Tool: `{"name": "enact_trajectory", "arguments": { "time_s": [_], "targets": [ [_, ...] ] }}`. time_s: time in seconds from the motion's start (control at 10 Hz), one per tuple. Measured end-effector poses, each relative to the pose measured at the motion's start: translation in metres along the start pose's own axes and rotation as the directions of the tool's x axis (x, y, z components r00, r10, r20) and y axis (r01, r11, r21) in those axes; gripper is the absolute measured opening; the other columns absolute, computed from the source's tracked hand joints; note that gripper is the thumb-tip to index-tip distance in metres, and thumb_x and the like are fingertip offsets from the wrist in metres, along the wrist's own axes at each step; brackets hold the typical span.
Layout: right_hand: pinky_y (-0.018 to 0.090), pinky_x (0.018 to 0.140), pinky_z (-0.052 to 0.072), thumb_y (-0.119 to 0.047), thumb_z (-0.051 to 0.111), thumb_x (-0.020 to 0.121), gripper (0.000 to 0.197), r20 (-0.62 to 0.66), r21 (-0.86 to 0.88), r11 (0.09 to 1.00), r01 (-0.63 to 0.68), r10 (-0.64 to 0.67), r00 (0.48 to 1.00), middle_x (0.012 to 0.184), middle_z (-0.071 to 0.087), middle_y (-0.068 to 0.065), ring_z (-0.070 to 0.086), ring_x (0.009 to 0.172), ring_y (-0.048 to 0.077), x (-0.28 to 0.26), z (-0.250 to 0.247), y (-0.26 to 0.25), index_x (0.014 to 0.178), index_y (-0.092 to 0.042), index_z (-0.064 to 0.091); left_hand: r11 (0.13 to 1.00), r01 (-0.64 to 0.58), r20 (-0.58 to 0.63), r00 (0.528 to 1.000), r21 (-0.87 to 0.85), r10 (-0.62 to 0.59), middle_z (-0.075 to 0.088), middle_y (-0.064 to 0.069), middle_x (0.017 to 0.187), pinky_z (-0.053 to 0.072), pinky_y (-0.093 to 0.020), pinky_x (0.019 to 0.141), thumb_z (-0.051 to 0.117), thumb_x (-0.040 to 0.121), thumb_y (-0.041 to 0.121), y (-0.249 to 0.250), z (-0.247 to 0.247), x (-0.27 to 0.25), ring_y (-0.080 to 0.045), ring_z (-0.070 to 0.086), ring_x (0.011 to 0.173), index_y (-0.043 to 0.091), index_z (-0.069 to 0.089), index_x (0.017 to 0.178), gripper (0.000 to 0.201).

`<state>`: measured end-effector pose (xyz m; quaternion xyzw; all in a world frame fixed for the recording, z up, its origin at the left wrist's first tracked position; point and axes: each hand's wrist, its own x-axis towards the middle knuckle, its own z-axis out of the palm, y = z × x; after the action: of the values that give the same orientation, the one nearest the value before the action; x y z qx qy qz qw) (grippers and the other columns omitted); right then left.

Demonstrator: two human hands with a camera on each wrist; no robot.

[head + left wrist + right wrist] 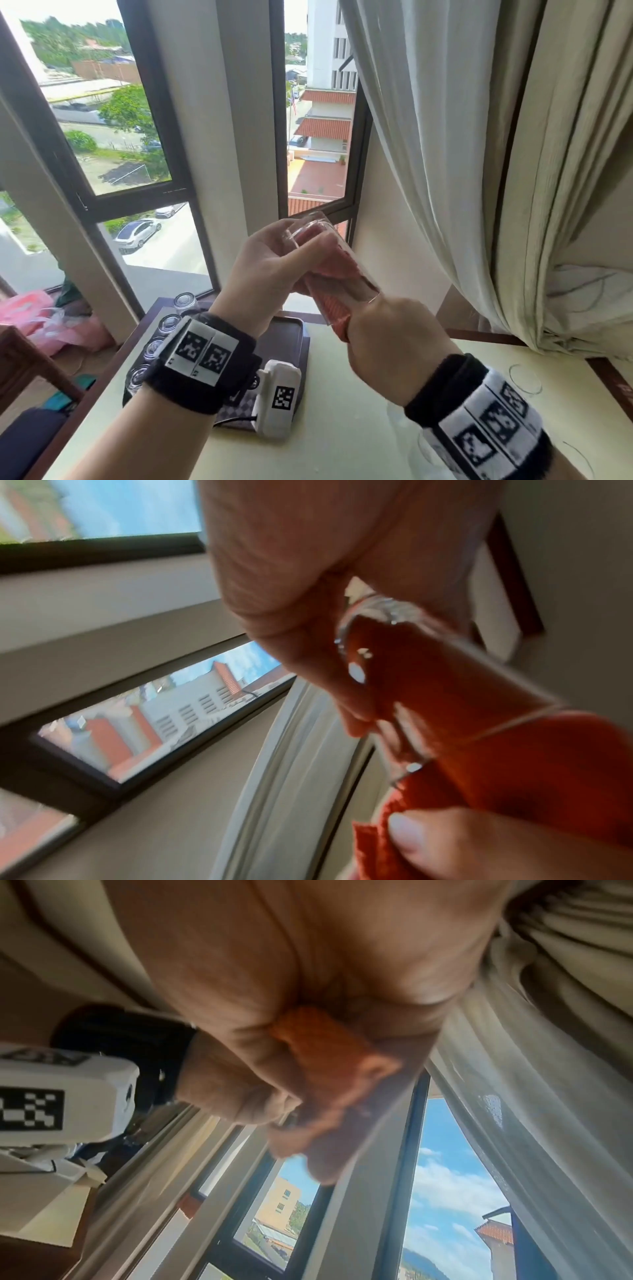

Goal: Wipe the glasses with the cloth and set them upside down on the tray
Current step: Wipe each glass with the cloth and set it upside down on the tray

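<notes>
The left hand [270,270] holds a clear glass [329,260] raised at the centre of the head view, in front of the window [130,113]. The fingers [346,696] of this hand are curled round the closed base end of the glass, which points to the upper left of the frame, while the open rim points to the lower right. The right hand [390,335] grips an orange cloth [337,311] at the rim. Part of the cloth is pushed inside the glass and fills most of its length; the rest is bunched in the curled fingers of the right hand, with the thumb [411,831] pressed on the fabric in the left wrist view. The right wrist view shows a fold of cloth [318,1047] enclosed by the palm. Below the hands, at the lower left of the head view, a dark tray [291,335] rests on the pale counter [342,411]. A row of glasses [168,325] stands upside down along the left side of the tray. Another clear glass [525,380] stands on the counter at the lower right of the frame, near the cream curtain [479,137].
</notes>
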<state>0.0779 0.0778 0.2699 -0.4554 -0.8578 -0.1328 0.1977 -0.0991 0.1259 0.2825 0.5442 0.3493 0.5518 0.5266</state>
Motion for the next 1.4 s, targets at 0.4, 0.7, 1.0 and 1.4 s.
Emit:
{"name": "enact_trajectory", "arguments": {
  "time_s": [0.4,0.7,1.0,1.4],
  "targets": [
    [0.044,0.057,0.063,0.010,0.053,0.084,0.050,0.466,0.708,-0.550,-0.442,-0.106,0.878,0.075,0.062,0.029,0.071,0.067,0.041,0.001,-0.019,-0.011,0.133,-0.001,0.052,0.948,0.001,0.164,0.985,-0.317,0.053,0.071,-0.019,0.127,0.062,-0.049,0.094,0.095,0.071,0.051,-0.007,-0.011,-0.001,-0.031,0.070,0.111,0.008,0.063,0.136,0.084],
    [0.030,0.059,0.056,-0.038,0.050,0.095,0.046,0.067,0.055,0.997,-0.057,0.053,0.996,0.104,0.077,0.001,0.066,0.067,0.021,0.000,0.005,-0.009,0.139,-0.030,0.060,0.999,0.053,-0.063,0.997,0.003,-0.052,0.078,-0.011,0.085,0.066,-0.038,0.063,0.092,0.078,0.038,-0.004,-0.008,-0.002,-0.033,0.078,0.078,0.003,0.072,0.109,0.052],
    [0.023,0.041,0.047,-0.022,0.084,0.086,0.013,0.135,0.961,0.162,-0.226,0.436,0.890,0.054,0.065,-0.003,0.061,0.037,0.021,-0.007,-0.005,-0.018,0.095,-0.019,0.074,0.924,0.072,0.111,0.993,-0.376,-0.033,0.071,-0.018,0.130,0.065,-0.047,0.086,0.093,0.073,0.052,-0.016,-0.023,-0.001,-0.035,0.071,0.106,0.013,0.069,0.127,0.070],
    [0.025,0.035,0.047,-0.026,0.075,0.092,0.020,0.163,0.927,0.200,-0.316,0.545,0.823,0.054,0.068,0.007,0.064,0.038,0.020,0.003,-0.021,-0.028,0.112,-0.024,0.074,0.865,0.250,0.319,0.941,-0.436,-0.111,0.039,-0.035,0.160,0.038,-0.067,0.119,0.068,0.095,0.030,-0.019,-0.015,0.004,-0.049,0.042,0.145,0.009,0.039,0.161,0.075]
  ]
}}
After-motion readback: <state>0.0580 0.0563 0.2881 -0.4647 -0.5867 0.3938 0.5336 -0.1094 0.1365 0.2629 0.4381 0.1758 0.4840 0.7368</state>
